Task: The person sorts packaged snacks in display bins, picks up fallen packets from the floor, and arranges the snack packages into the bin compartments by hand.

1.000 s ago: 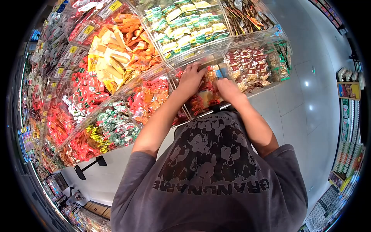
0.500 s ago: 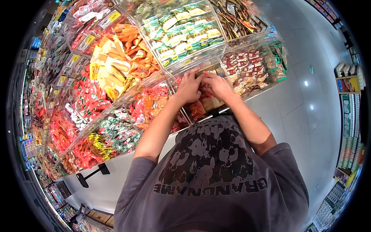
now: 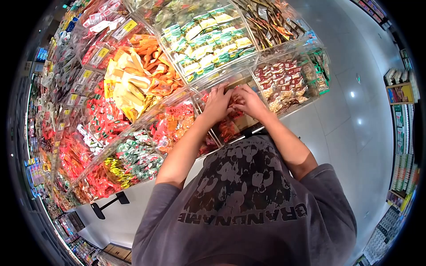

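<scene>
Both hands are inside a clear-walled bin holding small red packets [image 3: 228, 129] and a brown cardboard-like surface [image 3: 245, 122]. My left hand [image 3: 217, 104] is on the left side of the bin, its fingers bent over the packets. Close beside it, my right hand [image 3: 249, 102] has curled fingers that meet the left fingertips. Red packets show between and below the hands. What the fingertips hold is too small and covered to name.
Bins around hold red-orange packets [image 3: 174, 122], brown-red packets [image 3: 279, 80], green-white packets [image 3: 206, 44] and yellow-orange packets [image 3: 133, 80]. Clear dividers surround the bin. Grey tiled floor [image 3: 350, 128] lies to the right, with stocked shelves [image 3: 401, 146] beyond.
My right hand has moved left from the bin's right side to meet my left hand. More of the brown surface shows, and a blue item seen earlier at the right side is out of sight.
</scene>
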